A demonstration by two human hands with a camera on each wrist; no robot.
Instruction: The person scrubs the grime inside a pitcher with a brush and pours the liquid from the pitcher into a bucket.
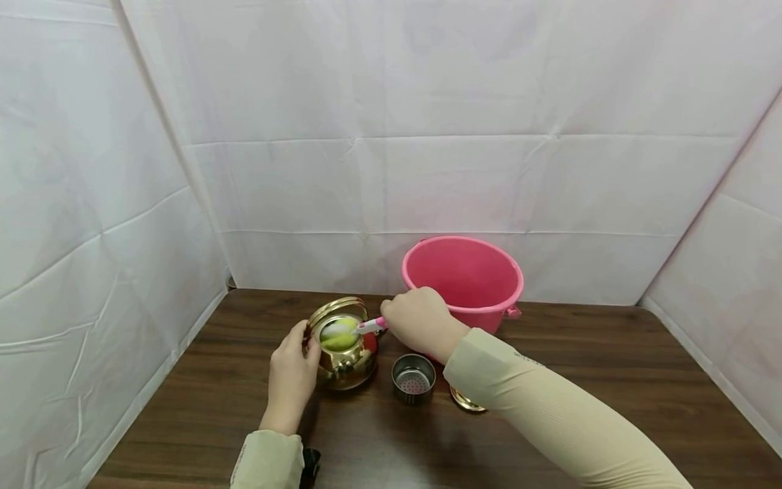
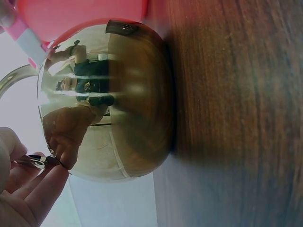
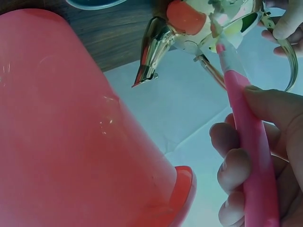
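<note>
A shiny gold kettle [image 1: 345, 375] with an arched handle [image 1: 332, 307] stands lidless on the table at centre left. My left hand [image 1: 292, 373] pinches the handle's base at the kettle's rim; in the left wrist view the fingers [image 2: 45, 187] lie around the hinge. With my right hand [image 1: 423, 320] I grip a sponge brush by its pink and white handle [image 3: 253, 151]. Its yellow-green and white sponge head [image 1: 341, 337] sits in the kettle's mouth, and its lower part is hidden inside. In the right wrist view the kettle's spout [image 3: 154, 52] points toward the bucket.
A pink bucket [image 1: 449, 268] stands behind my right hand, by the white back sheet [image 1: 379, 183]. In front of it are a round metal strainer [image 1: 413, 377] and a gold lid [image 1: 467, 402], partly covered by my right sleeve. A small dark object [image 1: 310, 465] shows beside my left cuff.
</note>
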